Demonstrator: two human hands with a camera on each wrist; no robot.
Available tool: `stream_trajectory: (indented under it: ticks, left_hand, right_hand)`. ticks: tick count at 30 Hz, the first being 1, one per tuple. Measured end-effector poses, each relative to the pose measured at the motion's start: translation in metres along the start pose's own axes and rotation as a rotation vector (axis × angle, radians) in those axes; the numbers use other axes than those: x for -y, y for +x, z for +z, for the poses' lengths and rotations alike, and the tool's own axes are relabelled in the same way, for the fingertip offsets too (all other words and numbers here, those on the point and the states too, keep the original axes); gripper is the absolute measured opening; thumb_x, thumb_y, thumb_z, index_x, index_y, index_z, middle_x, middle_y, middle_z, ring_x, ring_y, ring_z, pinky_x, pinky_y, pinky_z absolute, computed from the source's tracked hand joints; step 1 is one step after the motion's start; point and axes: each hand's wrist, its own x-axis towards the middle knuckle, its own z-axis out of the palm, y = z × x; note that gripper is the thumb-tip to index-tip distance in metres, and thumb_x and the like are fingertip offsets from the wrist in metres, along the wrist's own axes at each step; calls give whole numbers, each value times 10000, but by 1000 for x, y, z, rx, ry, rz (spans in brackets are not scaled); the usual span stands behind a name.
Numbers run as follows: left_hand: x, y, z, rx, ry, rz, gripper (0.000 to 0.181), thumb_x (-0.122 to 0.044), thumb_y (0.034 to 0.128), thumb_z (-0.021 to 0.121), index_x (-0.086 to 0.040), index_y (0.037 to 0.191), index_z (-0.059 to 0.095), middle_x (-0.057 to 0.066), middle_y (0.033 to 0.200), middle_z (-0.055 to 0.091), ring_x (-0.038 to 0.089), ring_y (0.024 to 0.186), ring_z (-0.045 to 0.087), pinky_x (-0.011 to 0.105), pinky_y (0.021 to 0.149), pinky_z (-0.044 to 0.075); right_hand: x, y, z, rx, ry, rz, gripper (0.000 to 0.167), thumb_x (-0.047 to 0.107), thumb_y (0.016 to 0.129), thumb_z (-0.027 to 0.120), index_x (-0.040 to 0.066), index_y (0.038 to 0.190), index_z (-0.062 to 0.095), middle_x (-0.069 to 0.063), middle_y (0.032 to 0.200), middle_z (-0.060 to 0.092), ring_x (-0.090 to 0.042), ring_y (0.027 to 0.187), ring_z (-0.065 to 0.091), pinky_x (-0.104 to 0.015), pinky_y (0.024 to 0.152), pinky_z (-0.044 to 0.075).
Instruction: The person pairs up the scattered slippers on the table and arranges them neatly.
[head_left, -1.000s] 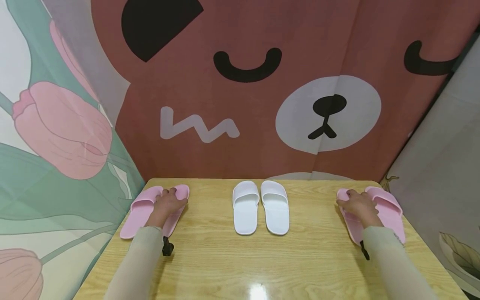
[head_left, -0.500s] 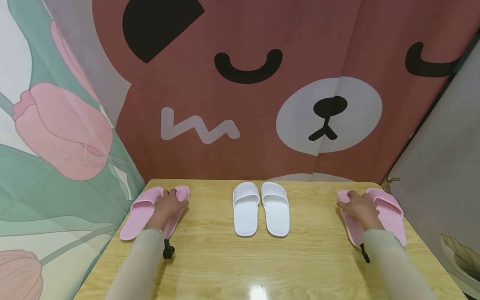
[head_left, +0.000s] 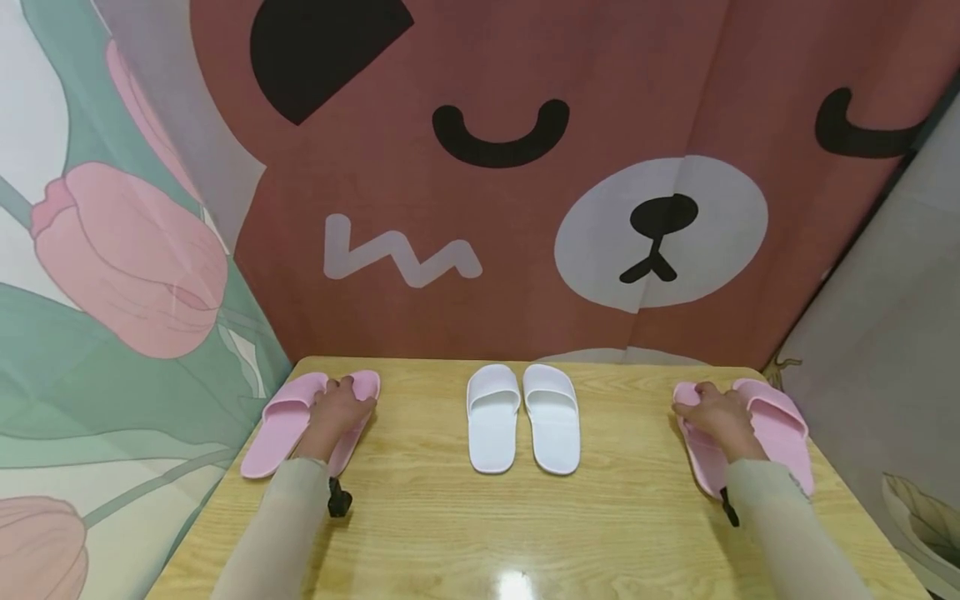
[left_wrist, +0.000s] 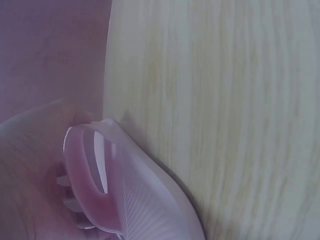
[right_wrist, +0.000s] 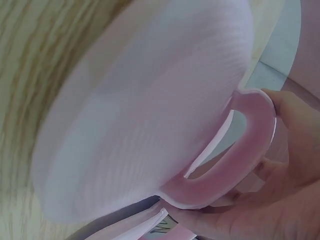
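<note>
My left hand (head_left: 341, 411) reaches over the strap of a pink slipper (head_left: 347, 450), the inner one of the pair at the table's left end. In the left wrist view, that hand lies against the outside of the pink strap (left_wrist: 85, 180). At the right end, my right hand (head_left: 717, 416) grips another pink slipper (head_left: 702, 458) across its strap. Thumb and fingers span the curved strap (right_wrist: 250, 145) in the right wrist view. Each held slipper has a pink mate beside it, one on the far left (head_left: 276, 437) and one on the far right (head_left: 780, 437).
Two white slippers (head_left: 492, 437) stand side by side at the table's back middle, toes toward the bear-print curtain (head_left: 517, 317). A tulip-print cloth (head_left: 127, 400) hangs along the left edge of the wooden table (head_left: 450, 533), and a grey cloth (head_left: 885, 358) along the right.
</note>
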Motion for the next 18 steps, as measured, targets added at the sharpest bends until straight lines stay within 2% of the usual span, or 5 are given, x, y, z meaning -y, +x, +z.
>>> stream_trajectory:
  ticks: [5, 10, 18]
  left_hand:
    - [1, 0, -1, 0, -3, 12, 812, -474, 947, 518, 39, 1536, 294, 377, 1499, 298, 623, 1311, 315, 728, 1038, 295]
    - [2, -2, -1, -13, -1, 14, 817, -480, 942, 517, 47, 1530, 310, 384, 1482, 319, 619, 1282, 351, 711, 1014, 338]
    - [0, -4, -3, -37, -6, 43, 828, -509, 940, 515, 53, 1519, 328, 391, 1462, 346, 624, 1259, 381, 703, 996, 362]
  right_hand:
    - [-1, -1, 0, -8, -21, -13, 894, 524, 971, 506, -132, 1511, 227, -496, 1399, 243, -635, 1278, 268, -729, 1023, 299]
    - [2, -3, -1, -11, 10, -2, 901, 526, 973, 505, -118, 1530, 208, -490, 1430, 205, -646, 1292, 250, -736, 1012, 305]
    - [5, -4, -2, -32, 1, -21, 893, 533, 980, 493, -105, 1537, 209, -476, 1415, 232, -632, 1268, 304, -732, 980, 339]
